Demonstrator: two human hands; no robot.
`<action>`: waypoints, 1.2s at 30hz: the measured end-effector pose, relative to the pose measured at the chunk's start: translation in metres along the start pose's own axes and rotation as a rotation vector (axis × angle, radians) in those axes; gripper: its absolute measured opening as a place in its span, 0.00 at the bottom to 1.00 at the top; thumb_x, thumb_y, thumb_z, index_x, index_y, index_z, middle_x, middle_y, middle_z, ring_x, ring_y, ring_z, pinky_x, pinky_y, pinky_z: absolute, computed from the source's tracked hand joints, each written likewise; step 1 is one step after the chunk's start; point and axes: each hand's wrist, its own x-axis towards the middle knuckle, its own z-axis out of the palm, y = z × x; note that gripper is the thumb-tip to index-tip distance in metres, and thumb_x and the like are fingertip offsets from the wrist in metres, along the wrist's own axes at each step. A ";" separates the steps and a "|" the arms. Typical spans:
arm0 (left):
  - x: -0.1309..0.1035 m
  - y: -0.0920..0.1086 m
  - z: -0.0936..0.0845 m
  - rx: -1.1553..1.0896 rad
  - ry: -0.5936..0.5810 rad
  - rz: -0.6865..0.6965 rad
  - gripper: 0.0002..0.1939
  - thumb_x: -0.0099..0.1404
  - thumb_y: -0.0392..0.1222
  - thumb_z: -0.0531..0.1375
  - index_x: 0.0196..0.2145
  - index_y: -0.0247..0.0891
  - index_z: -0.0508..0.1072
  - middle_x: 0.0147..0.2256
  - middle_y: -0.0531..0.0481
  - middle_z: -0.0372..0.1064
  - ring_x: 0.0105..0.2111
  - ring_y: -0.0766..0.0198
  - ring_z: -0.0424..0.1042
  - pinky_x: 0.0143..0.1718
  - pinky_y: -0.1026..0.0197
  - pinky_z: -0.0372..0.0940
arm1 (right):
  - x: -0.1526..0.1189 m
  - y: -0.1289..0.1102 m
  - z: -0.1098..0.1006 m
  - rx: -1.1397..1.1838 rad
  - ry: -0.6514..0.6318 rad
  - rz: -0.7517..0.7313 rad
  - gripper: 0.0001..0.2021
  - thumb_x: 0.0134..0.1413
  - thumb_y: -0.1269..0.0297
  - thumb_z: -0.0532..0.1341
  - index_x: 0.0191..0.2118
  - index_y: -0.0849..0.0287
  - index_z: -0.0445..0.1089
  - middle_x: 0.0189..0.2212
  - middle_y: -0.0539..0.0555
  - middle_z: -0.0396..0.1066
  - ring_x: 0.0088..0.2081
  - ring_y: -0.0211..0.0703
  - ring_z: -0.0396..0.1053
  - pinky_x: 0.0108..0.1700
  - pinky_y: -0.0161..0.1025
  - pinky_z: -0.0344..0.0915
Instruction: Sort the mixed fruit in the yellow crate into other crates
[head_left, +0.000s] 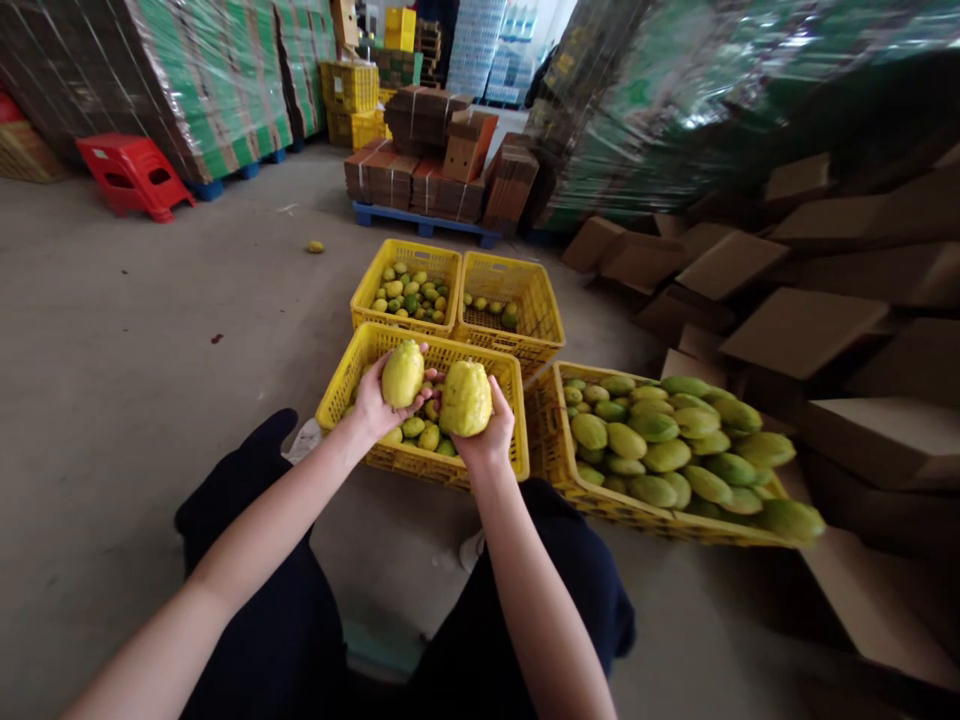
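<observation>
Both forearms stretched forward over the knees. Left hand (373,405) cupped palm-up, fingers curled round a smooth yellow fruit (403,373). Right hand (489,430) gripping from beneath a larger, bumpy yellow fruit (466,398). Both held side by side, nearly touching, above the near crate (491,365) of small green-yellow fruit on the floor.

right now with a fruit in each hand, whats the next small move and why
Probably lower one fruit into a crate. The left hand holds a yellow fruit and the right hand another, both over the near yellow crate, which already holds similar fruit. Which crate suits each cannot be told.
</observation>
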 end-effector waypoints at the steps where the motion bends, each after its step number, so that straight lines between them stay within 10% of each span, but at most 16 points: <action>1: 0.000 0.000 -0.001 -0.012 -0.016 0.011 0.26 0.74 0.48 0.47 0.62 0.39 0.69 0.30 0.46 0.78 0.20 0.64 0.75 0.19 0.67 0.69 | 0.000 0.000 0.000 0.015 -0.027 0.015 0.17 0.63 0.54 0.54 0.37 0.57 0.76 0.28 0.55 0.79 0.39 0.52 0.80 0.43 0.49 0.79; 11: 0.007 -0.008 -0.008 -0.071 -0.090 0.027 0.30 0.72 0.44 0.47 0.68 0.35 0.62 0.51 0.39 0.79 0.47 0.52 0.81 0.36 0.59 0.77 | 0.004 0.001 -0.005 0.162 -0.039 0.046 0.19 0.67 0.52 0.51 0.40 0.57 0.75 0.31 0.54 0.81 0.37 0.48 0.80 0.44 0.49 0.79; 23: 0.008 -0.010 -0.006 -0.128 -0.018 -0.027 0.28 0.73 0.43 0.44 0.65 0.34 0.65 0.33 0.45 0.80 0.26 0.62 0.80 0.25 0.63 0.74 | 0.012 0.015 -0.013 0.120 -0.108 -0.017 0.13 0.59 0.56 0.58 0.44 0.55 0.75 0.33 0.52 0.81 0.36 0.48 0.81 0.44 0.48 0.79; 36: 0.021 -0.024 -0.016 0.142 0.079 -0.132 0.27 0.74 0.50 0.41 0.55 0.35 0.72 0.31 0.44 0.78 0.28 0.60 0.79 0.30 0.61 0.75 | 0.010 -0.010 -0.015 0.150 -0.103 -0.097 0.14 0.59 0.54 0.58 0.44 0.54 0.75 0.35 0.52 0.80 0.31 0.44 0.77 0.37 0.43 0.76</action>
